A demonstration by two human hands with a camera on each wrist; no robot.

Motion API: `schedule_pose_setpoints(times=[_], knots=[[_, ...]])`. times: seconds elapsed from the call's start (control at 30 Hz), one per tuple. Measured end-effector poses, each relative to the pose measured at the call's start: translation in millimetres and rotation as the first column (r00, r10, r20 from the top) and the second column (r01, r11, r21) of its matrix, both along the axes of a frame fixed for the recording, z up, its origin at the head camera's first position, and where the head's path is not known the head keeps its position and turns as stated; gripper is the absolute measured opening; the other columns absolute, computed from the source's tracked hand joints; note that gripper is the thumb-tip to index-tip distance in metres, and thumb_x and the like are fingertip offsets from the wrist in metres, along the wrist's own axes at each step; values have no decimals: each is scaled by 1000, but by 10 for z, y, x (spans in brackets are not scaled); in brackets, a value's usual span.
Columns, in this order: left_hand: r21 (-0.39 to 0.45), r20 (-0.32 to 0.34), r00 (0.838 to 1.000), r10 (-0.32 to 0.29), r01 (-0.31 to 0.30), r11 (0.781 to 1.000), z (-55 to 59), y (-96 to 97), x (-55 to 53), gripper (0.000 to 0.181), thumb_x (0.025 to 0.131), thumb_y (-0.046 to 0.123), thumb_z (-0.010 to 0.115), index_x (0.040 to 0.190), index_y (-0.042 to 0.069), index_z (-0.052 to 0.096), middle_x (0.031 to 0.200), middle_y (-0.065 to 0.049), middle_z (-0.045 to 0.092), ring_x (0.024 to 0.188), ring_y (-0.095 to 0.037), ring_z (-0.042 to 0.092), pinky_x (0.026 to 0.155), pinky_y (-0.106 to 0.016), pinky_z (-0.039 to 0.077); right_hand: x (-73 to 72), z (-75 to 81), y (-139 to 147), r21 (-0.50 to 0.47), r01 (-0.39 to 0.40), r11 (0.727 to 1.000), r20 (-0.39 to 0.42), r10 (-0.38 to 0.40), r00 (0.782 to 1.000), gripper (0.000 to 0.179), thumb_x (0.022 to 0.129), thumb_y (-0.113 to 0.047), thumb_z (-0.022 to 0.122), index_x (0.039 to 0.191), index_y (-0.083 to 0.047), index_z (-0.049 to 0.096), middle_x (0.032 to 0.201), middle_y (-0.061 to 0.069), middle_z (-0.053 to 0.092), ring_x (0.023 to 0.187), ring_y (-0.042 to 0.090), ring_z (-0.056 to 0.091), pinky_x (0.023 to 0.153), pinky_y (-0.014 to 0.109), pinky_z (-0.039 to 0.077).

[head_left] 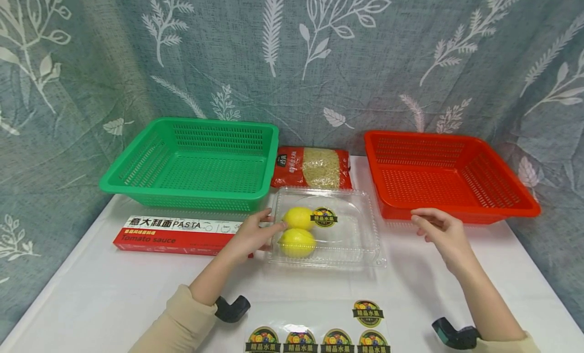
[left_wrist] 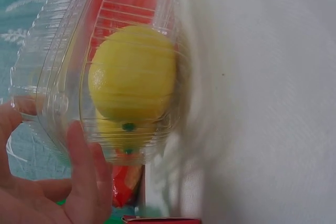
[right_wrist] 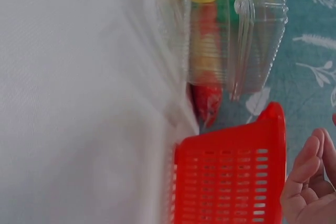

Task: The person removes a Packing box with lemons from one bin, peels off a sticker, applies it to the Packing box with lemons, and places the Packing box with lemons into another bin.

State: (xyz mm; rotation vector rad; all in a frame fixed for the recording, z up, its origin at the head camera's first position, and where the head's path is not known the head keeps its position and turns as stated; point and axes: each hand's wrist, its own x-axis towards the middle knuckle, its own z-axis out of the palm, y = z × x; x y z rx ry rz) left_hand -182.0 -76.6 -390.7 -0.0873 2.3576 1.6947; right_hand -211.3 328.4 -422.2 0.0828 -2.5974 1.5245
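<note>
A clear hinged plastic fruit box (head_left: 347, 236) stands mid-table with two lemons (head_left: 298, 243) in its left part. Its lid is down, and a round black-and-gold fruit sticker (head_left: 324, 217) is on top. My left hand (head_left: 253, 236) grips the box's left edge, one digit over the lid and others against the side, as the left wrist view shows. My right hand (head_left: 444, 236) hovers to the right of the box, near the red basket's front rim. Its fingers are loosely bent and hold nothing. A sheet of matching stickers (head_left: 315, 312) lies at the near edge.
A green basket (head_left: 196, 195) stands at the back left and a red basket (head_left: 456, 211) at the back right. Between them lies a red pasta bag (head_left: 289, 173). A red-and-white pasta box (head_left: 173, 239) lies left of the fruit box. Behind hangs a patterned curtain (head_left: 237, 54).
</note>
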Motion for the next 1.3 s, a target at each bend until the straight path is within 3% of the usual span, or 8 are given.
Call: schedule_pose_setpoints(times=[0.17,0.3,0.73,0.97,1.3], knots=[[8,40,999,13,-13,1000,9,-5,-14,72,86,26,61,141,-3,25,135,-22,40,95,-28,58,67,-32,54,-182,-307,222,39,66,997,-7,-66,998,46,82,-53,59,116,-23,61,101,1,63,78,19,59,65,24,50],[12,57,998,9,-10,1000,7,-11,-18,70,86,28,61,140,-2,29,138,-21,37,105,-31,53,71,-34,54,-239,-395,302,47,81,996,-11,-81,997,47,81,-55,57,116,-24,59,102,2,63,80,20,58,66,25,51],[108,99,995,8,-19,994,0,-24,-41,68,84,25,62,138,2,28,131,-20,47,109,-31,51,72,-35,53,-215,-351,422,-36,120,992,47,-118,992,51,83,-53,56,119,-17,56,104,5,62,84,13,61,68,19,52],[112,109,994,33,-46,993,-7,-14,-57,66,83,22,62,138,3,30,130,-20,48,110,-30,51,70,-33,53,-212,-341,456,-81,157,984,108,-148,983,55,82,-53,57,121,-14,54,106,1,62,87,7,62,69,18,51],[93,98,993,58,-67,993,-6,-3,-53,64,83,21,61,137,3,31,128,-19,50,101,-27,53,62,-28,51,-187,-276,498,-203,156,967,190,-117,975,56,83,-48,60,121,-9,53,97,-9,64,82,3,63,66,17,51]])
